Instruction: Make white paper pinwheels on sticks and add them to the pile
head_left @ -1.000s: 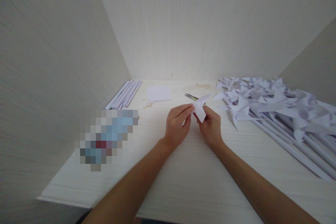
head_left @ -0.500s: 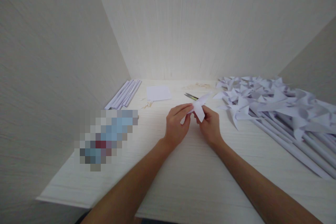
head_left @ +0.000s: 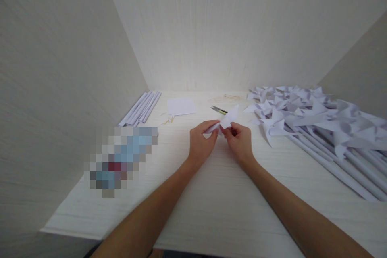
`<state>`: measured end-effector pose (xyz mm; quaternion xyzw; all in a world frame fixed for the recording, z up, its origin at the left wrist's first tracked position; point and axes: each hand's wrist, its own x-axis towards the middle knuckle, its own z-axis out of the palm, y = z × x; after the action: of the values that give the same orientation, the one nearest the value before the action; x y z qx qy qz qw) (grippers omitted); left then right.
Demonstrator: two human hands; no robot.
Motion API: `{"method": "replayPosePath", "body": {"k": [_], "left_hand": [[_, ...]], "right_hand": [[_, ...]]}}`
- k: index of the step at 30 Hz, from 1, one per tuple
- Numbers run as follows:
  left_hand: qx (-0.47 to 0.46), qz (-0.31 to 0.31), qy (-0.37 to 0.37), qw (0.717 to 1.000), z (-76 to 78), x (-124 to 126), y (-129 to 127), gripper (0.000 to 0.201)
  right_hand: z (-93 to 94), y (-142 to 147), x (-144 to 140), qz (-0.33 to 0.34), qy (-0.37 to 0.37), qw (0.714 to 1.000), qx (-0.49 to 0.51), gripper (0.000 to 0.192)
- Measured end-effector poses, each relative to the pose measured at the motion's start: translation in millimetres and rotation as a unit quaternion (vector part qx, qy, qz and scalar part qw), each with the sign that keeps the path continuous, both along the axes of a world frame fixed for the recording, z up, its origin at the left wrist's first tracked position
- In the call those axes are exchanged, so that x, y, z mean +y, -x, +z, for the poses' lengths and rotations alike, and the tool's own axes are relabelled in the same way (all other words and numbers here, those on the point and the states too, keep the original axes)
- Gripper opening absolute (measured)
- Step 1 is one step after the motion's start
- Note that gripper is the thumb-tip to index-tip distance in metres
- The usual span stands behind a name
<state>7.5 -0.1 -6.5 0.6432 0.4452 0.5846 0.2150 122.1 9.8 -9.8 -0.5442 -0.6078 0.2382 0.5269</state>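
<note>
Both my hands meet over the middle of the white desk (head_left: 217, 201) and pinch one folded piece of white paper (head_left: 227, 120). My left hand (head_left: 202, 143) grips its left flap between thumb and fingers. My right hand (head_left: 238, 141) holds the paper's lower middle, fingers curled under it. A pointed flap of the paper sticks up and to the right above my right hand. Small scissors (head_left: 219, 109) lie on the desk just behind the paper.
A big heap of white paper pinwheels on rolled paper sticks (head_left: 317, 121) fills the right side. Several rolled paper tubes (head_left: 141, 107) lie at the back left beside a flat white sheet (head_left: 180, 106). A blurred-out object (head_left: 122, 157) sits at the left. Walls enclose three sides.
The lower flap that hung down in front of my right hand has been folded in, so the paper now looks flatter and smaller. Both hands stayed in the same spot.
</note>
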Motion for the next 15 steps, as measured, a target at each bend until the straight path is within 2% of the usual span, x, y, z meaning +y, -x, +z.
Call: {"method": "replayPosePath", "body": {"k": [4,6,9,12,15], "left_hand": [[-0.020,-0.005,0.042,0.999,-0.4,2.3,0.8,0.023],[-0.027,-0.009,0.059,0.998,-1.0,3.2,0.7,0.022],[-0.035,-0.014,0.079,0.996,-3.5,4.9,0.4,0.023],[-0.044,-0.022,0.087,0.995,-6.1,6.6,0.4,0.023],[-0.045,-0.022,0.085,0.995,-5.9,6.9,1.0,0.023]], "right_hand": [[-2.4,-1.0,3.6,0.044,0.050,0.996,0.059,0.026],[-1.2,-0.4,2.6,0.043,0.056,0.996,0.057,0.027],[2.2,1.2,-1.1,-0.003,0.022,1.000,-0.016,0.026],[4.4,1.8,-3.5,-0.045,-0.053,0.992,-0.108,0.024],[5.3,1.3,-1.9,-0.047,-0.062,0.990,-0.115,0.024]]}}
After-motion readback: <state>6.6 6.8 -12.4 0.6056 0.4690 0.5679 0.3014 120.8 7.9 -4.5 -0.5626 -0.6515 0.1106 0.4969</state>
